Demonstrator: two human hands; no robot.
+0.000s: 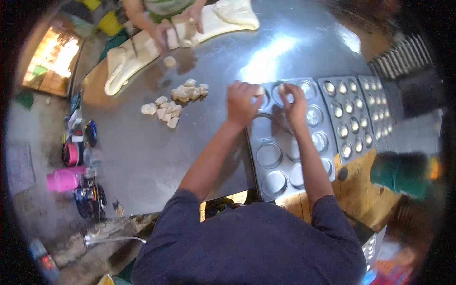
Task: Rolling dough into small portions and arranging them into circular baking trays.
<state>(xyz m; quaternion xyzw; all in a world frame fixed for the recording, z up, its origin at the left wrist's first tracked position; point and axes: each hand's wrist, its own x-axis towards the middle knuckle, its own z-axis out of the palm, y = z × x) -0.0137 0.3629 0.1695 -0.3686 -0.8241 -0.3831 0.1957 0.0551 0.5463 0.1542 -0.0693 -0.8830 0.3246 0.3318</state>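
My left hand (243, 102) is closed on a dough piece (259, 91) over the upper left corner of the nearest muffin pan (280, 136). My right hand (295, 100) pinches a small pale bit, apparently dough, above the pan's top row. Both hands are slightly blurred. The pan is silver, with wide round cups. To the left on the metal table (199, 137), several cut dough pieces (166, 112) lie in two loose clusters.
Across the table a co-worker's hands (161, 35) work at a long slab of dough (228, 21). To the right stand a second pan (349, 107) and a third pan (377, 111) holding dough balls. A green bin (399, 173) and pink container (65, 179) flank the table.
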